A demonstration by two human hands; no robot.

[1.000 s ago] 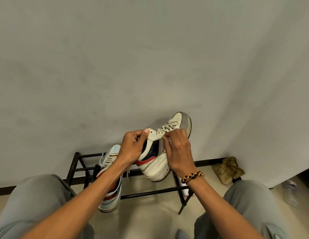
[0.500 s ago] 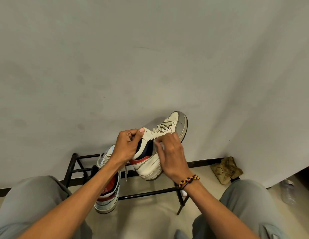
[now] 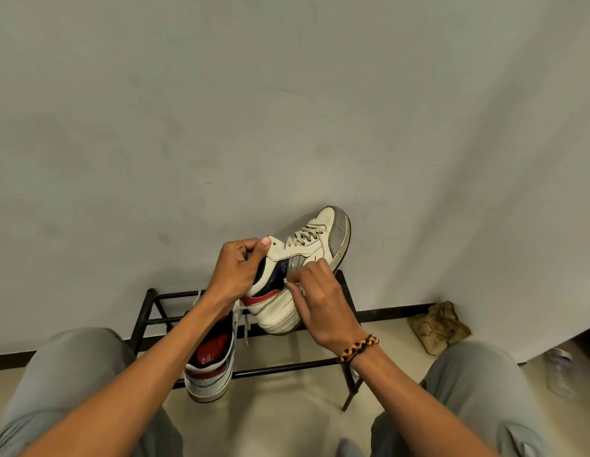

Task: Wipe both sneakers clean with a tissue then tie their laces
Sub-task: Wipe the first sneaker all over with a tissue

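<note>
Up off the rack, one white sneaker (image 3: 297, 278) mid-wipe.
Gripped at the collar by left hand (image 3: 239, 272); tissue (image 3: 295, 286) pinched against its side in right hand (image 3: 320, 305) fingers.

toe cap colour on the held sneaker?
Grey toe cap on the white held sneaker, clearest in the head view.

Black metal-bar shoe rack (image 3: 287, 367) stands against the plain pale wall (image 3: 287, 110); crumpled tan cloth (image 3: 437, 324) lies on the cream floor (image 3: 280, 413), clear plastic bottle (image 3: 559, 371) far right.
</note>
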